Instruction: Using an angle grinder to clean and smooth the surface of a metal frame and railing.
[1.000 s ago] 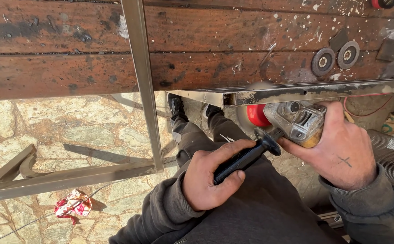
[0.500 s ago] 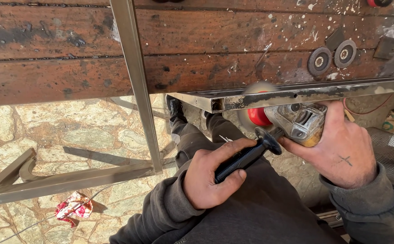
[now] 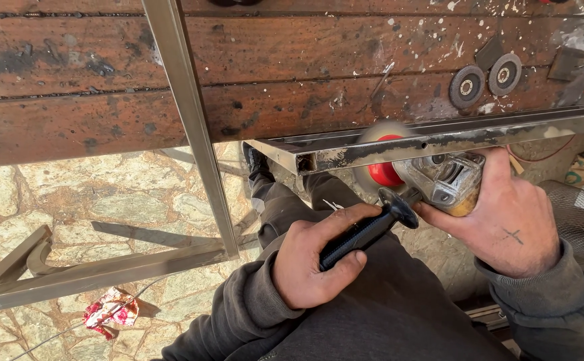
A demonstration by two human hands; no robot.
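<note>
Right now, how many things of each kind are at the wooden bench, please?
Angle grinder, held by left hand and right hand: 1
Loose grinding discs: 2
Metal frame pieces: 2
Crumpled red wrapper: 1
Total: 6

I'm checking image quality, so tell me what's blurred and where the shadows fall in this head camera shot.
Head view: the grinder's disc smears with motion blur against the metal bar; both hands, left hand and right hand, look sharp. Hard sunlight casts crisp frame shadows on the stone floor; no glare.
</note>
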